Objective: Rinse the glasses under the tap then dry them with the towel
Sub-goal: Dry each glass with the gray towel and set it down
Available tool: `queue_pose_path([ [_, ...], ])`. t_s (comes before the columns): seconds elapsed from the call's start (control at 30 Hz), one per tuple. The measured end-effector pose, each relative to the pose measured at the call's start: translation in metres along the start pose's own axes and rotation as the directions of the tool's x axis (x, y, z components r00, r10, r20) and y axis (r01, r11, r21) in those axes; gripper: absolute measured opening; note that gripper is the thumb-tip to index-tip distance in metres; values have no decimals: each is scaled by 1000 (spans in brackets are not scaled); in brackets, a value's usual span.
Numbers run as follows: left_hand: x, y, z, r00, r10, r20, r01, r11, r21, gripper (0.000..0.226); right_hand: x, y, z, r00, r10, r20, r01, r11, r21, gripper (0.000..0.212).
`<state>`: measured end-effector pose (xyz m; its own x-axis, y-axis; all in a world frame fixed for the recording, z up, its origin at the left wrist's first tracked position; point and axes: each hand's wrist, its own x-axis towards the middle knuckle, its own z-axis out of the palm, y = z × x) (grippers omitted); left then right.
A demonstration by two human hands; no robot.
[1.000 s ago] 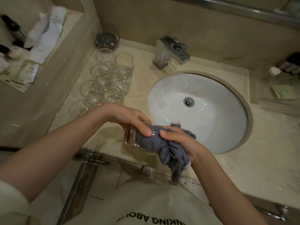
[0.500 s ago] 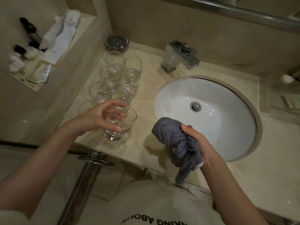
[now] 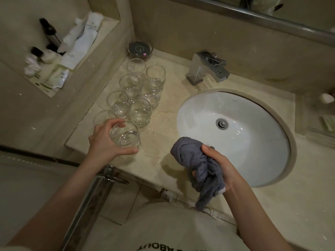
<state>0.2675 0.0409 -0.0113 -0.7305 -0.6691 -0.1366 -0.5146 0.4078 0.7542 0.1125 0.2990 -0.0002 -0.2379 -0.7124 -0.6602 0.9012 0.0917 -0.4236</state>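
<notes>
My left hand [image 3: 103, 142] curls round a clear stemless glass [image 3: 126, 135] that stands upright at the counter's front left corner. Behind it, several more clear glasses [image 3: 136, 87] stand in two rows running back toward the wall. My right hand [image 3: 219, 165] grips a bunched grey-blue towel [image 3: 197, 163] just above the counter edge, in front of the white oval sink [image 3: 268, 142]. The chrome tap [image 3: 208, 69] sits behind the sink; no water is running.
A round glass dish [image 3: 140, 48] stands at the back corner. The left wall niche holds toiletry bottles and sachets [image 3: 72, 46]. A small tray with items [image 3: 328, 120] sits at far right. The marble counter [image 3: 163, 124] shows water drops. A metal door frame [image 3: 87, 201] lies below left.
The towel came out of the glass. My left hand carried the glass left and set it upright on the counter by the rows, still holding it. My right hand kept the towel.
</notes>
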Motion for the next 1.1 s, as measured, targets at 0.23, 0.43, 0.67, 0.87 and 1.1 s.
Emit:
queue_pose_path([
  [0.23,3,-8,11,999,-41,-34,43,996,80,93,-2,3,2,1000,-5,10,5,1000,-4,74],
  [0.43,6,-11,21,992,-82,-95,90,992,87,94,-3,5,3,1000,-13,-11,13,1000,21,64],
  [0.67,6,-3,27,986,-122,-117,135,985,110,94,-6,3,10,995,-56,-78,58,998,30,30],
  [0.87,5,3,32,980,-143,-139,160,980,121,94,-3,6,8,995,-50,-85,50,999,0,55],
  [1.1,6,4,39,976,-153,-157,170,980,100,93,-6,3,11,994,-59,-90,61,998,26,31],
])
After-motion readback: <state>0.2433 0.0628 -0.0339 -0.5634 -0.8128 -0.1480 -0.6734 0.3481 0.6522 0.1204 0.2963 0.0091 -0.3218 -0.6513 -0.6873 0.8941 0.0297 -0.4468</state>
